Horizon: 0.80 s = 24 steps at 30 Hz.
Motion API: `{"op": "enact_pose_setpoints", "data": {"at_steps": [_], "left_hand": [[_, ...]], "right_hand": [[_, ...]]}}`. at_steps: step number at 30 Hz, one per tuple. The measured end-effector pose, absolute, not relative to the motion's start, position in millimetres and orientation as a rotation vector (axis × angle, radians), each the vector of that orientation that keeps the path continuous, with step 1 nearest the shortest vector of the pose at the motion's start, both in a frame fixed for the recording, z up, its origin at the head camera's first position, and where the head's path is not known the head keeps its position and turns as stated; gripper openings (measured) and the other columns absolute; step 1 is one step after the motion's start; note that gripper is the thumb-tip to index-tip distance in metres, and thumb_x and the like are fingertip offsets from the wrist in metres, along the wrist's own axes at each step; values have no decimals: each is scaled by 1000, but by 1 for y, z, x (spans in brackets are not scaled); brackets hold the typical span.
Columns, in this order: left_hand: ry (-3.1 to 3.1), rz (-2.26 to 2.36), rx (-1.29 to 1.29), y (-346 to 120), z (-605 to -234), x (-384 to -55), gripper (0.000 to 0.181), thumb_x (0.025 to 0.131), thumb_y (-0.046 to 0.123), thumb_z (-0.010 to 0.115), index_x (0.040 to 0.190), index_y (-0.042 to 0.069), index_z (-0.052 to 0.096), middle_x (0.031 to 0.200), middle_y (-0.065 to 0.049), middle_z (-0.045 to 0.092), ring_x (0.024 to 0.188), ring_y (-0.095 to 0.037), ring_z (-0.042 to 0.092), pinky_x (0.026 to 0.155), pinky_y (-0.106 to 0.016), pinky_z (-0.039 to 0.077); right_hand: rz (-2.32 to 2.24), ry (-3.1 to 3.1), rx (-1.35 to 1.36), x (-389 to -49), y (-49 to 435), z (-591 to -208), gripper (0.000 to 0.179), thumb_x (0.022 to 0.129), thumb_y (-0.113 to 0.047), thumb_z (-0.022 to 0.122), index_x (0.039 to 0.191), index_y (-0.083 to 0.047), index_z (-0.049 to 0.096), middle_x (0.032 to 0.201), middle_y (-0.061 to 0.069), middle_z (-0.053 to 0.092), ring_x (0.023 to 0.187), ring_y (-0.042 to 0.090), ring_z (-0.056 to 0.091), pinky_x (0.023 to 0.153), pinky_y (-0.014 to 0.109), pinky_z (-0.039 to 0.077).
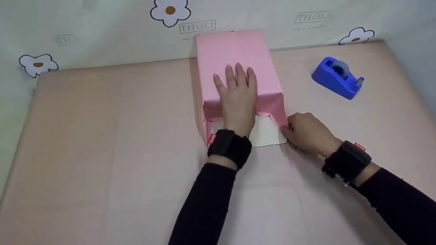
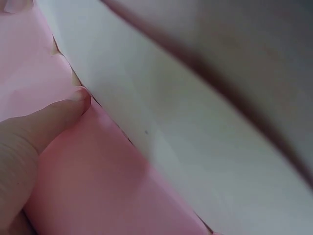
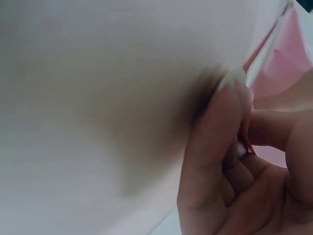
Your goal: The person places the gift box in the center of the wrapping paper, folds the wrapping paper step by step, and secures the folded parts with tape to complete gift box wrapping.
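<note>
A box covered in pink wrapping paper (image 1: 230,48) lies at the table's far edge, its near end partly folded. From that end a paper flap, white side up (image 1: 268,132), extends onto the table. My left hand (image 1: 238,103) rests on top of the box with its fingers straight. In the left wrist view, its thumb (image 2: 58,115) presses the pink paper beside the white surface. At the flap's right side, my right hand (image 1: 310,133) pinches the paper's edge. The right wrist view shows pink paper (image 3: 286,61) between its thumb and curled fingers.
A blue tape dispenser (image 1: 338,78) with a roll of tape stands right of the box. The pinkish table covering (image 1: 74,174) spreads around it. A white curtain with printed flowers (image 1: 114,19) hangs behind the table and along its sides.
</note>
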<state>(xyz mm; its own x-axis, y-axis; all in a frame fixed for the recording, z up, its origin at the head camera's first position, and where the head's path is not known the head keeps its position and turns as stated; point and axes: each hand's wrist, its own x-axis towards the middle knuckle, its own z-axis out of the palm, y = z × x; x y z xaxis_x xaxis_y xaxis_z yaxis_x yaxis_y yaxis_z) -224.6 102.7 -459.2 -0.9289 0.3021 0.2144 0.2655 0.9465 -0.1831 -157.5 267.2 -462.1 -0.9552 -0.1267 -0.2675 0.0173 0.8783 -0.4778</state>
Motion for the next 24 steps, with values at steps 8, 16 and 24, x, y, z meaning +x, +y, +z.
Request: {"op": "enact_pose_setpoints", "data": {"at_steps": [8, 16, 24], "left_hand": [[-2849, 220, -418, 103, -459, -224, 77, 92, 22, 70, 158, 15, 30, 165, -13, 34, 153, -34, 32, 122, -61, 30], [-2835, 209, -405, 102, -460, -225, 76, 92, 21, 70, 158, 16, 33, 164, -11, 36, 152, -34, 33, 121, -61, 31], [-2858, 240, -416, 102, -458, -223, 81, 90, 22, 71, 159, 16, 29, 165, -12, 33, 153, -34, 32, 122, -61, 30]], "right_hand": [[-559, 2714, 4, -166, 261, -453, 27, 94, -22, 55, 75, -6, 62, 64, 5, 54, 58, 19, 50, 51, 29, 37], [-641, 2571, 94, -196, 262, -429, 20, 88, -24, 56, 79, -6, 58, 62, 3, 57, 51, 15, 57, 47, 26, 49], [-639, 2542, 125, -205, 261, -431, 12, 84, -7, 54, 74, -6, 61, 58, 5, 60, 48, 14, 57, 46, 25, 50]]}}
